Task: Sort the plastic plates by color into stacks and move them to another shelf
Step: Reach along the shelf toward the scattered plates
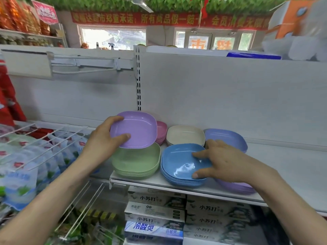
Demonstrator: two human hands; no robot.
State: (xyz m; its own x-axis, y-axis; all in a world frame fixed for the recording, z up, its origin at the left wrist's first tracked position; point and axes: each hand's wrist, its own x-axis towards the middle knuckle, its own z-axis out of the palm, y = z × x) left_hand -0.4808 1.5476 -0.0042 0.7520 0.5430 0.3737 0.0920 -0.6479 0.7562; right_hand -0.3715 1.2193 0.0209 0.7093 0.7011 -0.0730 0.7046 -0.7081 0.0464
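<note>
A single purple plate (136, 129) is gripped by the left hand (104, 137) at its left edge, thumb on the inside and fingers curled round the rim, and is held tilted just above the green stack (138, 161). The right hand (217, 161) is laid on the blue stack (178, 165) with fingers spread and relaxed, the thumb at the near rim; nothing is clasped by it. On the shelf (292, 165) a pink stack (161, 131), a beige stack (185, 135) and a lavender stack (228, 138) are lined up behind. A purple stack (237, 187) is partly hidden under the right wrist. The sorting step appears to be in hand: the lifted plate is judged to belong on the purple stack. For that, it has to be carried rightwards over the blue stack, and the right arm has to be cleared out of the way first.
</note>
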